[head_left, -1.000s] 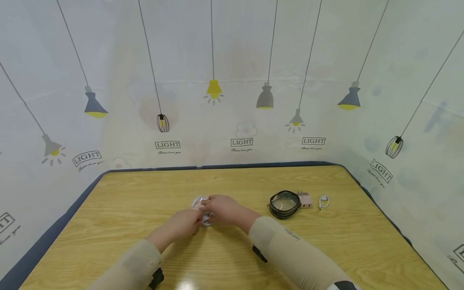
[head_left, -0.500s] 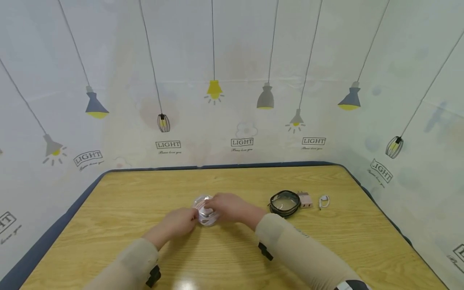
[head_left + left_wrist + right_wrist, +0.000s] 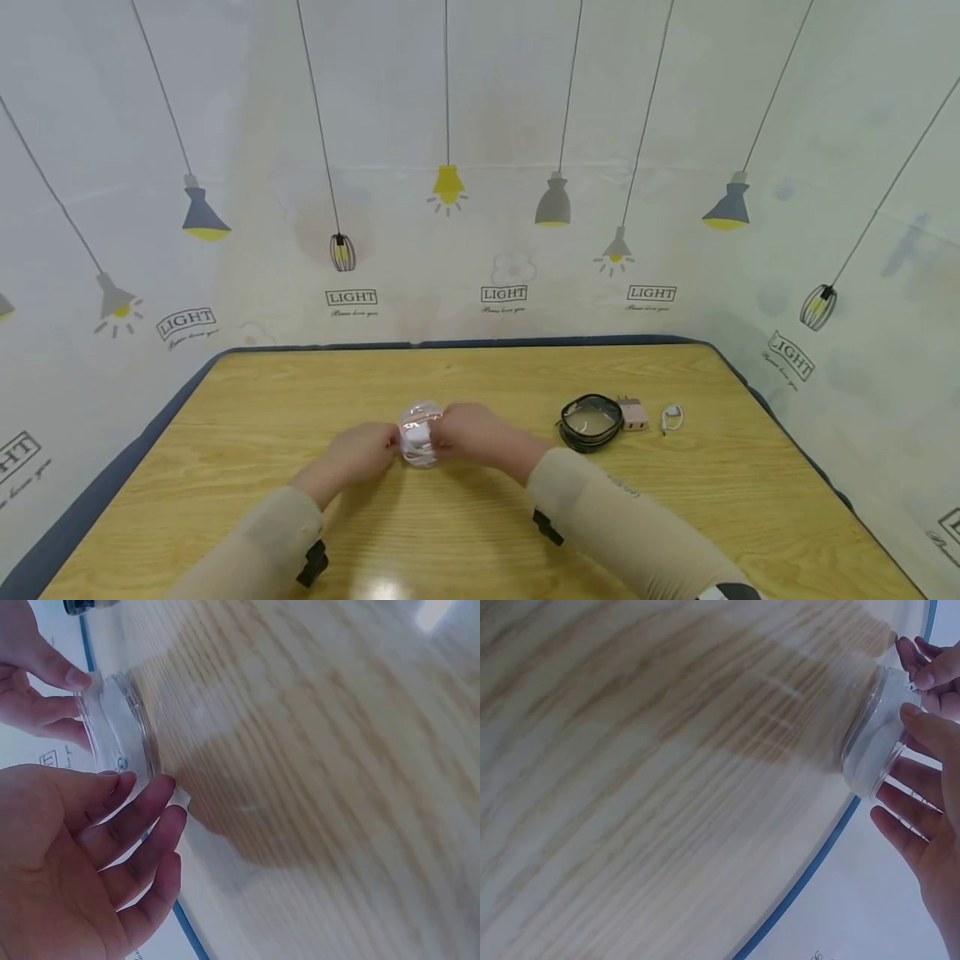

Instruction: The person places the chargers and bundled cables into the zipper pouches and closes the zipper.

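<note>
A clear round plastic pouch with white contents is between my two hands, over the middle of the table. White material fills much of the pouch in the left wrist view. My right hand grips its right side, thumb on one face and fingers behind. At the opposite edge, the thumb and index finger of my left hand pinch the rim, beside a small metallic piece like a zipper pull. The other left fingers are loosely bent. In the right wrist view, my right hand partly covers the pouch.
To the right lies a black-rimmed round clear pouch. Against it is a pale pink plug adapter, and farther right a short coiled white cable. The wooden table meets a lamp-patterned wall covering at the back.
My hands have moved apart, the left one shifting left along the rim. More of the pouch's face and white contents shows between them. The things on the right stay put.
</note>
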`<action>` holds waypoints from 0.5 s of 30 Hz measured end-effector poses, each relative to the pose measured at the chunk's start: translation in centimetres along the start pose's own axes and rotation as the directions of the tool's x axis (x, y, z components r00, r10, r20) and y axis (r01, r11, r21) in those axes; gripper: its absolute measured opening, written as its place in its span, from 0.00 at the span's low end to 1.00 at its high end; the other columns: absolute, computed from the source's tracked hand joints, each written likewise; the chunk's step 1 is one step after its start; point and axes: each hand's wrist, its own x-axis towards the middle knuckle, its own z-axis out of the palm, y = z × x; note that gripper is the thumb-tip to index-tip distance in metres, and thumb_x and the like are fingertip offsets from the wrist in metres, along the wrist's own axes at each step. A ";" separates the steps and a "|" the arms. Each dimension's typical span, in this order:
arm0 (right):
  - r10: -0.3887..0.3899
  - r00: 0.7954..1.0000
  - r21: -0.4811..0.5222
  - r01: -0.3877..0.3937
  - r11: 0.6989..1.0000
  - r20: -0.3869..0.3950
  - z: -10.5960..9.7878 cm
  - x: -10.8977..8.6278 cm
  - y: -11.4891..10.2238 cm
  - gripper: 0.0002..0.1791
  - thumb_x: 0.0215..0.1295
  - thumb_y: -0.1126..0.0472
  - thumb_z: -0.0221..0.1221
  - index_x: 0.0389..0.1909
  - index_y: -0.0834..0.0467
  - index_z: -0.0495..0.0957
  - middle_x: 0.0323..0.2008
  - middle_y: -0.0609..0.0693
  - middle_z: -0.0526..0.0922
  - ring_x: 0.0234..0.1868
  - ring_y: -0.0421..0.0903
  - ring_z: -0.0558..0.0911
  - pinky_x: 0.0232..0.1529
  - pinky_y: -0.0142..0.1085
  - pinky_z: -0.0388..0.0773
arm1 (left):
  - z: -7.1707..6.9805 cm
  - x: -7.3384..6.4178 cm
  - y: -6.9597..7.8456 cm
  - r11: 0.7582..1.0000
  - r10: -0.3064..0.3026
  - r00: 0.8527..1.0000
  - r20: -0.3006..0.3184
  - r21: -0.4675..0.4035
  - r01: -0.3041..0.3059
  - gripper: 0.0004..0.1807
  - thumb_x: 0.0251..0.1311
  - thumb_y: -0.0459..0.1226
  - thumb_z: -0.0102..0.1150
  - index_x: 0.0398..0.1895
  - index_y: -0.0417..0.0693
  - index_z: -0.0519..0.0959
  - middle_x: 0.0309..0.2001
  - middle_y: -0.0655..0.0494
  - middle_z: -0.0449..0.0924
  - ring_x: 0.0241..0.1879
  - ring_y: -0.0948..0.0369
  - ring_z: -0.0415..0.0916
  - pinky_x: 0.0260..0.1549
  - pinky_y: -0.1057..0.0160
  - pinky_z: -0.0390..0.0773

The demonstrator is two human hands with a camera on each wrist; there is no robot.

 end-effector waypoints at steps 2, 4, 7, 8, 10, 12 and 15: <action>-0.008 1.000 -0.053 0.008 0.999 -0.004 -0.2 0.0 -0.4 0.06 0.66 0.53 0.62 0.33 0.49 0.86 0.28 0.38 0.79 0.29 0.37 0.73 0.33 0.28 0.71 | -0.1 0.0 0.0 1.000 0.000 1.000 -0.001 0.000 0.000 0.08 0.66 0.34 0.54 0.28 0.48 0.77 0.28 0.56 0.77 0.29 0.58 0.72 0.33 0.51 0.75; -0.020 1.000 -0.096 0.019 0.995 -0.016 -0.2 0.2 -0.6 0.07 0.67 0.53 0.62 0.34 0.49 0.86 0.28 0.39 0.79 0.28 0.37 0.73 0.33 0.28 0.72 | -0.1 -0.1 -0.1 1.000 0.008 1.000 -0.004 0.007 -0.008 0.08 0.67 0.34 0.54 0.28 0.48 0.76 0.27 0.56 0.76 0.28 0.58 0.72 0.32 0.52 0.75; -0.016 0.999 -0.102 0.013 0.995 -0.028 -0.2 0.3 -0.9 0.07 0.67 0.53 0.62 0.35 0.49 0.87 0.31 0.39 0.80 0.29 0.36 0.73 0.34 0.28 0.73 | 0.1 -0.1 -0.2 0.999 0.029 1.000 -0.009 0.019 -0.029 0.09 0.67 0.34 0.54 0.27 0.47 0.74 0.25 0.57 0.74 0.26 0.59 0.70 0.30 0.53 0.73; -0.012 0.999 -0.094 0.009 0.996 -0.033 -0.2 0.3 -0.9 0.07 0.67 0.53 0.62 0.35 0.49 0.87 0.32 0.40 0.80 0.29 0.36 0.73 0.34 0.28 0.73 | 0.1 -0.1 -0.2 0.999 0.034 0.999 -0.009 0.020 -0.034 0.10 0.67 0.34 0.54 0.26 0.47 0.74 0.24 0.57 0.73 0.26 0.59 0.69 0.30 0.53 0.73; -0.001 0.999 -0.069 -0.002 0.998 -0.044 0.0 0.5 -1.0 0.07 0.67 0.53 0.62 0.35 0.49 0.88 0.34 0.40 0.80 0.30 0.36 0.74 0.34 0.28 0.73 | 0.2 -0.2 -0.2 0.999 0.045 0.999 -0.014 0.019 -0.045 0.10 0.67 0.33 0.55 0.25 0.47 0.73 0.23 0.57 0.72 0.25 0.58 0.67 0.29 0.53 0.72; 0.009 0.998 -0.047 -0.012 0.999 -0.054 0.1 0.5 -0.9 0.07 0.66 0.53 0.62 0.35 0.48 0.88 0.35 0.40 0.81 0.32 0.36 0.75 0.35 0.28 0.74 | 0.2 -0.3 -0.2 0.999 0.050 0.999 -0.019 0.012 -0.050 0.11 0.66 0.32 0.55 0.24 0.48 0.72 0.23 0.57 0.71 0.24 0.58 0.67 0.29 0.53 0.72; 0.023 0.998 0.014 -0.023 1.000 -0.051 0.3 0.6 -0.7 0.06 0.65 0.54 0.63 0.36 0.48 0.88 0.37 0.40 0.81 0.35 0.36 0.76 0.38 0.27 0.74 | 0.3 -0.3 -0.3 0.999 0.041 0.999 -0.021 -0.017 -0.041 0.11 0.65 0.32 0.55 0.24 0.49 0.72 0.22 0.59 0.70 0.24 0.59 0.67 0.28 0.55 0.71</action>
